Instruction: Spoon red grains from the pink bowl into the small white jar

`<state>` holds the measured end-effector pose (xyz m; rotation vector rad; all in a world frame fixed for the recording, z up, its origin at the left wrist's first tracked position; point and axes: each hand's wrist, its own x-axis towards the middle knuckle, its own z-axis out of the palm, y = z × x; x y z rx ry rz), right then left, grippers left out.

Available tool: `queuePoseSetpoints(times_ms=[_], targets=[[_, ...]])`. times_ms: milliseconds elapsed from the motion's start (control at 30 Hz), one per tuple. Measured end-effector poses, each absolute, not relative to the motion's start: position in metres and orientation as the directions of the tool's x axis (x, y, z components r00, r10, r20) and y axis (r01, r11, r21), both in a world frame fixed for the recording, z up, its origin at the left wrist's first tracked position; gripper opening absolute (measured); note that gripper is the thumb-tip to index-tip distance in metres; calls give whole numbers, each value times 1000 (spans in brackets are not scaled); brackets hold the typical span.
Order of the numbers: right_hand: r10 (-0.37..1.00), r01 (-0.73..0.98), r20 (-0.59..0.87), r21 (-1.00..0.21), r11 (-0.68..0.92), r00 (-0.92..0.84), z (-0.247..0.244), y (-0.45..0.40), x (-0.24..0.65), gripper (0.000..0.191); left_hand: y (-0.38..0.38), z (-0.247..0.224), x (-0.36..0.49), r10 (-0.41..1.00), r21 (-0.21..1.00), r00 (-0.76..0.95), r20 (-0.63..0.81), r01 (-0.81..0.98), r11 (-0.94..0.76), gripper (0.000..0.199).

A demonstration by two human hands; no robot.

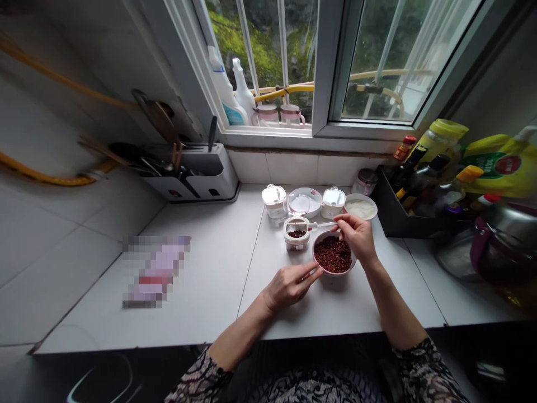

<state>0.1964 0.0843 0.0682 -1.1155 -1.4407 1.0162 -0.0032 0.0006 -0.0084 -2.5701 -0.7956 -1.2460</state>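
Note:
My right hand (356, 236) is closed on the handle of a small white spoon (322, 225), pinched between thumb and fingers. The spoon reaches left over the mouth of a small clear jar (296, 245) with a white rim, its lid raised and dark red bits inside. Directly below my right hand stands a round bowl (334, 274) full of dark red dried bits (333, 254) that look like peppercorns. With its fingertips, my left hand (289, 285) grips the bowl's near-left rim; the thumb is partly hidden.
Behind the jar stand two white-lidded jars (273, 196) (333, 197), a white oval dish (312, 208) and a bowl of white grains (361, 208). A dark bin of bottles (394, 215) is at right, beside a metal kettle (461, 252). A utensil holder (205, 182) stands back left.

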Motion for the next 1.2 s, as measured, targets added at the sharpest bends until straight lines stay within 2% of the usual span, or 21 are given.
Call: queuePoseSetpoints(times_ms=[100, 200, 267, 333, 433, 533, 633, 800, 867, 1200], targets=[[925, 258, 367, -888, 380, -99, 66, 74, 180, 23, 1, -8, -3, 379, 59, 504, 776, 540, -839, 37], [787, 430, 554, -662, 614, -271, 62, 68, 173, 20, 2, -8, -3, 362, 42, 507, 782, 537, -842, 35], [694, 464, 605, -522, 715, -390, 61, 67, 174, 22, 2, -8, -2, 359, 37, 502, 787, 541, -840, 35], [669, 479, 624, -479, 736, -404, 61, 68, 178, 23, 2, -8, -2, 357, 35, 498, 790, 544, -838, 36], [735, 507, 633, -563, 653, -244, 63, 70, 191, 21, 2, -8, -2, 365, 42, 506, 782, 541, -840, 37], [821, 477, 557, -692, 542, -124, 63, 73, 208, 18, 1, -10, -3, 380, 61, 497, 780, 545, -836, 38], [862, 497, 476, -713, 494, -173, 60, 77, 222, 18, 1, -11, -4, 387, 71, 496, 777, 542, -837, 40], [857, 625, 458, -603, 495, -237, 55, 82, 225, 20, 0, -11, -5, 396, 68, 517, 758, 542, -838, 45], [865, 627, 429, -606, 490, -261, 53, 81, 222, 21, 0, -11, -5, 392, 66, 514, 763, 542, -838, 44], [942, 399, 287, -854, 334, -176, 52, 83, 222, 16, 1, -10, -5, 389, 60, 526, 756, 537, -842, 47]])
